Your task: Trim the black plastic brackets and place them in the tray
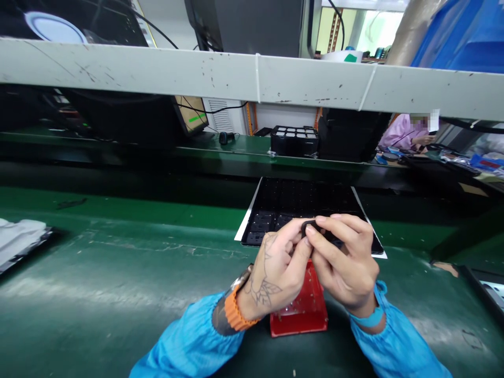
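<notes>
Between my fingertips is a small black part (310, 224), its exact kind too covered to make out. My left hand (277, 265) pinches it from one side, and my right hand (346, 257) grips it from the other. Below the hands a red bin (299, 315) rests on the green bench, with tiny bits scattered inside; my left hand and wrist cover part of it. Just beyond the hands lies a black compartment tray (271, 202) on a white sheet (249, 211).
A grey shelf beam (220, 73) crosses above the green bench (137, 283). At the left edge sits a tray with white material (21, 236). Behind stand a black box with white-topped cells (294, 140) and a monitor (192, 114). A person in pink (399, 131) works far right.
</notes>
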Tool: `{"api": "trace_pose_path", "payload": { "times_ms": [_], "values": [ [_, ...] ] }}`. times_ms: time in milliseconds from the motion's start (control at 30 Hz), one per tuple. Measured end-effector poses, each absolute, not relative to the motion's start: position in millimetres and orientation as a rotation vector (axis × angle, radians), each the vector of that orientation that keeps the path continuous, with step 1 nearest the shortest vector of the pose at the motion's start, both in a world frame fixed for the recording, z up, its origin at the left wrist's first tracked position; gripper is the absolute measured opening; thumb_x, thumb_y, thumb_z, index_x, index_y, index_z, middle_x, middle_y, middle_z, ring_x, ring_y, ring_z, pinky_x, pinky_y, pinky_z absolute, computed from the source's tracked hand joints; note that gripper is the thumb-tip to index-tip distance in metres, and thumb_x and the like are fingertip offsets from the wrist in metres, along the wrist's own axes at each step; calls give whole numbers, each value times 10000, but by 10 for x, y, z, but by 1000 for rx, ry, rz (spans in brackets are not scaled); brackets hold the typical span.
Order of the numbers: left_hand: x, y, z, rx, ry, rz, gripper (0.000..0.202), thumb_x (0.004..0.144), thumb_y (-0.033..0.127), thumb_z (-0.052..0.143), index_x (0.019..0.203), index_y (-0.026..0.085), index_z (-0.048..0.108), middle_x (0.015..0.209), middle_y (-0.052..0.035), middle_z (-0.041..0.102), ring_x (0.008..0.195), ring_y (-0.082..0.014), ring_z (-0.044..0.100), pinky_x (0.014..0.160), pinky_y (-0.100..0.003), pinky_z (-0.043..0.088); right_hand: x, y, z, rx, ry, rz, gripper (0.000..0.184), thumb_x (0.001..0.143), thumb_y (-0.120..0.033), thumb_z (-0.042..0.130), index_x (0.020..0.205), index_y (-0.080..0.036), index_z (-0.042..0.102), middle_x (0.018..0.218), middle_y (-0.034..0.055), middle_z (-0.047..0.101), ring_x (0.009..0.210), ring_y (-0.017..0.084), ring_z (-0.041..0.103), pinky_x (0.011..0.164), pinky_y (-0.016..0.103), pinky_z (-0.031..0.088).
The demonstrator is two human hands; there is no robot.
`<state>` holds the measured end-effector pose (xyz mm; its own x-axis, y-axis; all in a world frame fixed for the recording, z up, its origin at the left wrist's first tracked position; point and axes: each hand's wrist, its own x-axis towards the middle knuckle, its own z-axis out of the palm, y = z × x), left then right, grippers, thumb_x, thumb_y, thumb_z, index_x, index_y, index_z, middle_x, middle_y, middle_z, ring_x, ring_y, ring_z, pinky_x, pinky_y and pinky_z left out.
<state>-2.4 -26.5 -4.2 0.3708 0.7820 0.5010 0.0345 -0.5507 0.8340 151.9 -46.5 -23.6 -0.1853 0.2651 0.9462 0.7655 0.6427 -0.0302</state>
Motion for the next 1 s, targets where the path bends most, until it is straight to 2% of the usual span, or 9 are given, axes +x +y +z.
{"api": "trace_pose_path", "payload": {
  "times_ms": [100, 400, 567, 700, 833, 1000],
  "values": [
    [-33, -266, -37, 1885, 715, 1239, 229, 1020, 230, 532, 1152, 145, 699, 746, -9, 694, 604, -123, 599, 641, -233, 535, 1520, -482, -226, -849, -1739, -548, 365, 932, -44, 646, 1233, -232, 731, 1193, 102, 732, 1120, 306, 622, 883, 506, 594],
    [-12, -263, -10, 1975, 711, 1295, 229, 1014, 195, 516, 1127, 148, 709, 746, -10, 714, 597, -120, 631, 615, -225, 524, 1530, -499, -186, -846, -1736, -531, 374, 938, -39, 625, 1243, -230, 730, 1172, 103, 721, 1095, 303, 624, 864, 491, 603],
    [-21, -277, 4, 2050, 748, 1328, 260, 996, 152, 506, 1153, 154, 714, 810, -28, 765, 632, -128, 687, 655, -229, 559, 1545, -511, -175, -833, -1744, -513, 324, 933, -41, 635, 1183, -209, 752, 1176, 112, 721, 1100, 312, 623, 860, 499, 610],
    [-22, -278, -19, 2132, 798, 1377, 259, 1007, 150, 508, 1164, 153, 714, 937, -76, 811, 770, -154, 767, 717, -232, 587, 1544, -504, -188, -838, -1748, -469, 366, 942, -41, 629, 1233, -236, 737, 1199, 107, 720, 1119, 315, 625, 867, 520, 613],
    [-9, -272, -46, 2183, 817, 1428, 272, 1016, 140, 492, 1184, 143, 707, 1049, -115, 818, 878, -172, 792, 758, -240, 605, 1529, -493, -194, -838, -1745, -466, 346, 939, -18, 638, 1216, -196, 744, 1200, 128, 720, 1149, 320, 617, 887, 525, 608],
    [-14, -261, -43, 2184, 772, 1415, 286, 1012, 121, 492, 1205, 133, 702, 1047, -111, 819, 860, -161, 787, 759, -230, 605, 1523, -479, -189, -823, -1737, -456, 324, 933, -1, 653, 1176, -191, 752, 1159, 115, 732, 1108, 299, 626, 869, 491, 604]
  ]
}}
